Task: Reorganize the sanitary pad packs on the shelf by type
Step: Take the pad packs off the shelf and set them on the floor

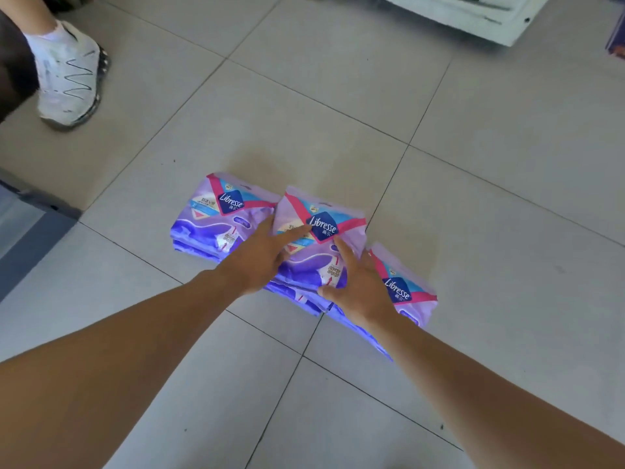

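- Three purple Libresse pad packs are seen lying in a row on the tiled floor (338,79), their edges overlapping or touching.
- At the far left, beyond everything else, a white sneaker (69,74) of another person is planted on the tiles.
- The left pack (216,218) is left untouched, just to the left of the left hand's fingertips.
- The left hand (258,257) is reached forward on a straight arm, palm down; its fingers are extended and lightly spread, laid flat on the upper left part of the middle pack (321,231).
- The right hand (358,286) is likewise stretched out palm down, fingers splayed, with the thumb set at the middle pack's near edge and the fingers resting on its right side.
- The right pack (406,289) is partly covered by the right hand and wrist.
- A white shelf base (473,18) is visible well beyond the fingers, top right.
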Available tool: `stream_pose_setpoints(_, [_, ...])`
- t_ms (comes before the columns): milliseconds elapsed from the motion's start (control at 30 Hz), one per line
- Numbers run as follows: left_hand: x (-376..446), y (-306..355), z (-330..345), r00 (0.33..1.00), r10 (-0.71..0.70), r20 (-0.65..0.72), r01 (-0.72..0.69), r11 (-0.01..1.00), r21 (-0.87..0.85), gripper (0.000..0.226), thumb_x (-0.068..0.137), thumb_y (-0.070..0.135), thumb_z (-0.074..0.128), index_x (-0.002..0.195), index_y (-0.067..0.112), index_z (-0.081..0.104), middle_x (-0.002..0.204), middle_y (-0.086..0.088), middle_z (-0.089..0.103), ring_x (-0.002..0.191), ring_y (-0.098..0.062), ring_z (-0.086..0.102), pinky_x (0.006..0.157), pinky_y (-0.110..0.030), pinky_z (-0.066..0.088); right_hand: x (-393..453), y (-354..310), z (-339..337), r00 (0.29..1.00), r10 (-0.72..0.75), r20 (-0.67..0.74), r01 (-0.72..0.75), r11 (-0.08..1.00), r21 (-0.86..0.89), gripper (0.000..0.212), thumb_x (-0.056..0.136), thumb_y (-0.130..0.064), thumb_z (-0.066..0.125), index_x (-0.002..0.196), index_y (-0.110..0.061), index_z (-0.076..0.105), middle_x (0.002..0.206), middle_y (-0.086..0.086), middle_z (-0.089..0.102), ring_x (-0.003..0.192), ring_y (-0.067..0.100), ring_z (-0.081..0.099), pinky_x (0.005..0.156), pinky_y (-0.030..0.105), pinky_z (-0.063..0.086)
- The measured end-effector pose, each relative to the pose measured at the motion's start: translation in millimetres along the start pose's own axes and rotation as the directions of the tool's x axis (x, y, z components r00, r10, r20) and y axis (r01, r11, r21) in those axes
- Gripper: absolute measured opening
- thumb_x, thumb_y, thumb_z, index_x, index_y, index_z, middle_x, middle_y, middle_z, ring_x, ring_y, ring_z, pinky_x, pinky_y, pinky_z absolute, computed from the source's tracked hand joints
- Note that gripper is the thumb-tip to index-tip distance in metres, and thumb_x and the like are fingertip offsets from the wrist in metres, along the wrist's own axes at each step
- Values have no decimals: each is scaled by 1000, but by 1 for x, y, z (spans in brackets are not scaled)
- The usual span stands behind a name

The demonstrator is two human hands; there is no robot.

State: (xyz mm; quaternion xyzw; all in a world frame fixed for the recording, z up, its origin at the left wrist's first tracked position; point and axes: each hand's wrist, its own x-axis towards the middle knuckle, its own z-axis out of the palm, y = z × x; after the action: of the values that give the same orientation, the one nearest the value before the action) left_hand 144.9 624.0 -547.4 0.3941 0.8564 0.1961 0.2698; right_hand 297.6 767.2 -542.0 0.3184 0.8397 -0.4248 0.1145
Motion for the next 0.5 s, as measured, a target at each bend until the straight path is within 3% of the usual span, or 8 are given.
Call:
stream_pose_setpoints(67, [4,-3,7,999,-6,32,5,1000,31,70,98,1,47,148,45,25,161,-10,1,143,-23,29,96,-26,40,3,9,6,1000,24,0,-24,999,-34,87,82,-30,71,151,-44,19,152,4,28,126,21,48,90,26,42])
stream_pose_setpoints(167, [9,-3,6,998,10,57,-14,998,61,74,96,0,50,146,48,24,163,-7,-6,143,-19,29,89,-22,41,4,11,7,999,36,8,-35,998,-57,87,83,-30,71,152,-42,18,150,6,31,127,23,48,96,28,42])
stream_pose_setpoints(267, [10,1,-3,994,4,105,-14,995,96,76,97,3,50,144,53,18,162,-5,-11,149,-22,14,94,-35,48,5,4,-1,997,57,48,-53,996,-74,87,83,-30,73,152,-40,21,150,8,29,124,25,51,96,28,42])
stream_pose_setpoints(367, [0,21,-24,986,-83,143,51,976,211,69,100,12,48,150,44,13,161,-7,-15,150,-28,5,103,-36,39,1,-11,-16,995,68,72,-55,985,-166,87,83,-35,73,152,-39,20,156,13,16,123,29,52,96,31,45])
stream_pose_setpoints(433, [-14,38,-45,985,-112,133,71,957,280,69,101,21,49,153,39,8,161,-10,-15,149,-33,2,112,-40,28,-10,-30,-30,993,76,91,-52,970,-237,87,85,-38,69,153,-38,15,161,13,6,138,30,37,104,32,38])
stream_pose_setpoints(500, [-29,48,-67,983,-162,91,122,931,343,73,99,33,50,152,42,1,161,-12,-14,148,-38,2,113,-47,28,-25,-54,-44,994,39,102,-6,952,-305,84,87,-43,64,154,-35,14,161,13,8,144,31,23,109,35,33])
